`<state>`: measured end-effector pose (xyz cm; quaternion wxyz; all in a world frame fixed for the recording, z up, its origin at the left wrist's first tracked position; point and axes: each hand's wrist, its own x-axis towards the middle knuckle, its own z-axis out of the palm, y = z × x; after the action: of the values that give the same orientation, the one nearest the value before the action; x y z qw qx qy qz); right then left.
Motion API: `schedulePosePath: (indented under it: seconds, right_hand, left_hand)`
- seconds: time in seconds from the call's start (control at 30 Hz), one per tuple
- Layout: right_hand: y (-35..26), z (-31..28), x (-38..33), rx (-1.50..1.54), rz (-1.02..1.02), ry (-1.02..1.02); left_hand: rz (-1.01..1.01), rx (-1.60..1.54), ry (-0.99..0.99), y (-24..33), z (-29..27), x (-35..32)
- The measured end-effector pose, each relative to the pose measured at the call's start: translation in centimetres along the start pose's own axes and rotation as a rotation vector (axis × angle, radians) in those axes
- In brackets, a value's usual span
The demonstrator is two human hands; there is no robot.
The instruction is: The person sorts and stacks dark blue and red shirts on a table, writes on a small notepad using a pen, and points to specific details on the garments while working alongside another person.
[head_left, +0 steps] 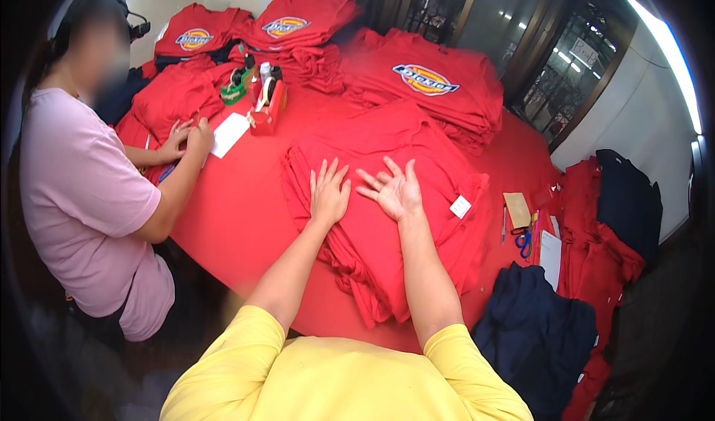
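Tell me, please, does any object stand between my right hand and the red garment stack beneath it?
Nothing visible stands between your right hand and the red garment stack; the white tag lies farther right, out of the way.

Glaring tube light (670, 50) upper right, dark rim

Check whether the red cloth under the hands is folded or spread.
Spread: the red cloth lies broad and wrinkled over its pile; hidden folds underneath: cannot tell.

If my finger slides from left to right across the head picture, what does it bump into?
Pink shirt → white card → red box → left hand → right hand → white tag → blue scissors → white sheet → dark garment at the far right.
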<state>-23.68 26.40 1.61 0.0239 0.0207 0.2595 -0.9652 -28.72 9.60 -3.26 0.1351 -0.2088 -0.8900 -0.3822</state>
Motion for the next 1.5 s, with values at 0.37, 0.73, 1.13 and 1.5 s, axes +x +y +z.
schedulePosePath:
  seconds: [0.37,0.73,1.13,1.5]
  right_hand:
    - [0.2,1.8,-0.4,-0.08,-0.03,0.021]
    - [0.2,1.5,-0.5,-0.173,-0.058,0.015]
    - [5.1,6.6,6.7,-0.269,0.183,-0.04]
    - [20.9,16.5,18.9,-0.248,0.458,-0.019]
  left_hand:
    - [0.009,-0.014,0.03,-0.5,0.1,0.4]
    - [0.006,-0.035,0.026,-0.4,0.3,0.2]
    - [-0.003,-0.143,0.211,-4.6,-2.3,0.6]
    - [-0.379,0.327,0.264,-21.5,-13.8,-3.1]
